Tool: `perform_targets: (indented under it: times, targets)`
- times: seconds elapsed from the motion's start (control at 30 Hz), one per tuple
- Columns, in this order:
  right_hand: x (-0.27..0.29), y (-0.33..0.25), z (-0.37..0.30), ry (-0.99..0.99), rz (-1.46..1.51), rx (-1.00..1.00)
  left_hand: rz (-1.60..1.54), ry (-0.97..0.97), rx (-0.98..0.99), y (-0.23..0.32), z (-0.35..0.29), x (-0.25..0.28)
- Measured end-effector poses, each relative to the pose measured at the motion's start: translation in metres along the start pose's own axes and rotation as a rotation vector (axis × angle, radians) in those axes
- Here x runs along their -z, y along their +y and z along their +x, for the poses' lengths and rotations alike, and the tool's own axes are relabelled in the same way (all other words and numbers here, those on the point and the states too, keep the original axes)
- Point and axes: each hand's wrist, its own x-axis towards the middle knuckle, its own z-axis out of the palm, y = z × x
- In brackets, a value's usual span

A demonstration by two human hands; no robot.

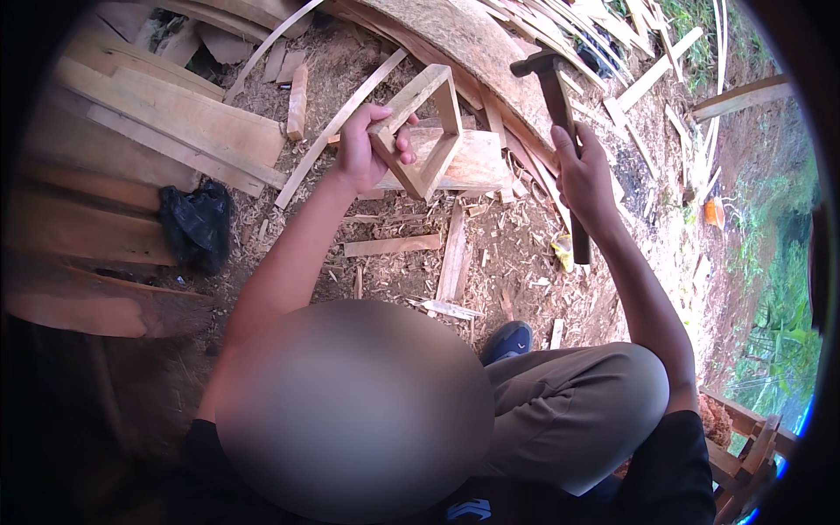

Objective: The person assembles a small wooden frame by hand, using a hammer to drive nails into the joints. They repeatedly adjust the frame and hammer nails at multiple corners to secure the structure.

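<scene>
My left hand [367, 150] is closed around one side of a small four-sided wooden frame [427, 86], with fingertips showing inside its opening. The frame is held tilted above a wooden block [479, 157] that lies among the shavings. In my right hand [584, 175] is a hammer [553, 87], gripped partway along its dark handle. The hammer's head points up and to the left, away from me, and the handle's end hangs below my fist. Hammer and frame are apart.
Long boards [157, 114] lie stacked at the left, beside a black plastic bag [196, 226]. A large curved wooden slab [464, 44] spans the far side. Thin wood strips [643, 79] are heaped at the far right. Offcuts [392, 246] and shavings cover the ground before my shoe [507, 341].
</scene>
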Motion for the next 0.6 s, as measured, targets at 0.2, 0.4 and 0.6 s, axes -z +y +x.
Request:
perform_targets:
  times: [0.2, 0.4, 0.6]
  targets:
    - [-0.015, 0.014, -0.003, -0.071, -0.029, -0.052, 0.104, 0.221, 0.057, 0.004, 0.008, 0.039]
    - [-0.021, 0.031, -0.002, -0.166, -0.101, -0.124, 0.761, 0.575, -0.078, 0.006, 0.013, 0.082]
    - [-0.036, 0.051, -0.006, -0.214, -0.239, 0.014, 1.365, 0.789, -0.037, -0.014, 0.006, 0.103]
